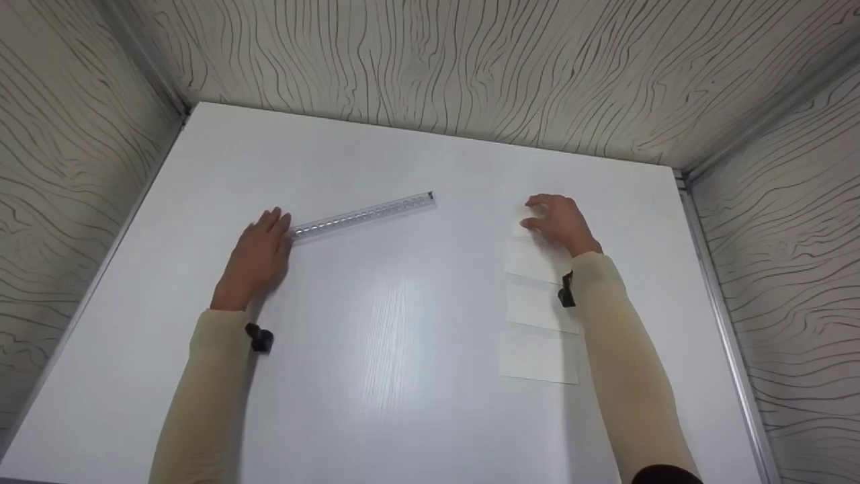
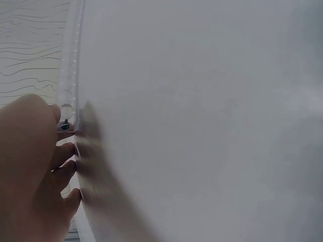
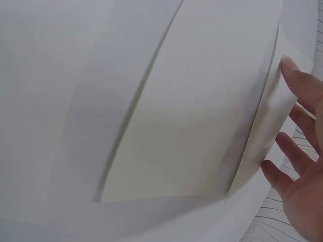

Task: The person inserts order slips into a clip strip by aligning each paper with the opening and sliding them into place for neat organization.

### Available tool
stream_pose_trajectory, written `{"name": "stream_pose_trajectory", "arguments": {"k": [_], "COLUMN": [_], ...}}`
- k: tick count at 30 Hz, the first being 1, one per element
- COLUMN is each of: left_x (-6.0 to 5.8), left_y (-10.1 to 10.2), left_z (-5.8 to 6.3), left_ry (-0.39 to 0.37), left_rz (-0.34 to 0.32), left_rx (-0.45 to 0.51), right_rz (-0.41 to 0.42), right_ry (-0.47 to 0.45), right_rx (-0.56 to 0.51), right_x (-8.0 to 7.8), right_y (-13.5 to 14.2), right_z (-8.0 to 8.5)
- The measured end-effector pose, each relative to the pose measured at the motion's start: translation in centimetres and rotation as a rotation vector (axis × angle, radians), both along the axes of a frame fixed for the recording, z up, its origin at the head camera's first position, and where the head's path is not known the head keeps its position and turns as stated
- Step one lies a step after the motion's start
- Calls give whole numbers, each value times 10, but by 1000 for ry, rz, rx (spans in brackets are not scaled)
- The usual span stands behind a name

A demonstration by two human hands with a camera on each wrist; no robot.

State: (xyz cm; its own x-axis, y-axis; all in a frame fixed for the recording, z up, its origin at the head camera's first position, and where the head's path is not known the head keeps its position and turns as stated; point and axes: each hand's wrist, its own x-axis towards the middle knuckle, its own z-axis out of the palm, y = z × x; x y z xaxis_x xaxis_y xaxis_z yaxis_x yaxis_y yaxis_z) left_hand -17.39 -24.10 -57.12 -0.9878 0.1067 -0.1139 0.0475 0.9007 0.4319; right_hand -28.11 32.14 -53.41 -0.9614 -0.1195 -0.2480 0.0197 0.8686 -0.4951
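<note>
My left hand (image 1: 259, 255) rests at the near left end of a long clear plastic strip (image 1: 363, 216) with a row of shiny round shapes along it. In the left wrist view, a fingertip touches the end of the strip (image 2: 69, 65), while the other fingers lie at the table beyond it. At the far end of a column of cream paper sheets, my right hand (image 1: 561, 218) holds the farthest sheet. The right wrist view shows the thumb on the face of this paper sheet (image 3: 260, 133) and the fingers at its far edge; the sheet bends up slightly.
Several more cream sheets (image 1: 539, 356) lie in a column toward me, right of the table's middle, partly under the right forearm. The white table (image 1: 376, 323) is enclosed by wood-grain panels (image 1: 416, 67) at the back and sides. Metal rails (image 1: 729, 323) run along its side edges.
</note>
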Motion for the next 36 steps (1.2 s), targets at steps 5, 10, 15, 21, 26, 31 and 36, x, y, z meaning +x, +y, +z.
{"name": "stream_pose_trajectory", "arguments": {"k": [5,10,15,21,26,31,36], "left_x": [0,-1,-2,-1,-1,-1,-1], "left_y": [1,2,2,1,2,2,1], "left_z": [0,1,0,-1,1,1,-1], "left_ry": [-3,0,-4,7,3,-14,-17], "left_rz": [6,-1,2,4,5,12,17], "left_rx": [1,5,5,7,12,0,-1], "right_rz": [-51,-62,-24,-32,-49,-73,-93], "right_ry": [31,80,125,151,161,173,183], "right_rx": [15,55,88,47,3,-19,-36], "right_x": [-1,-2,-3,-2,-1,0,0], "right_y": [-3,0,7,12,16,18,19], "right_z": [3,3,4,9,12,12,13]}}
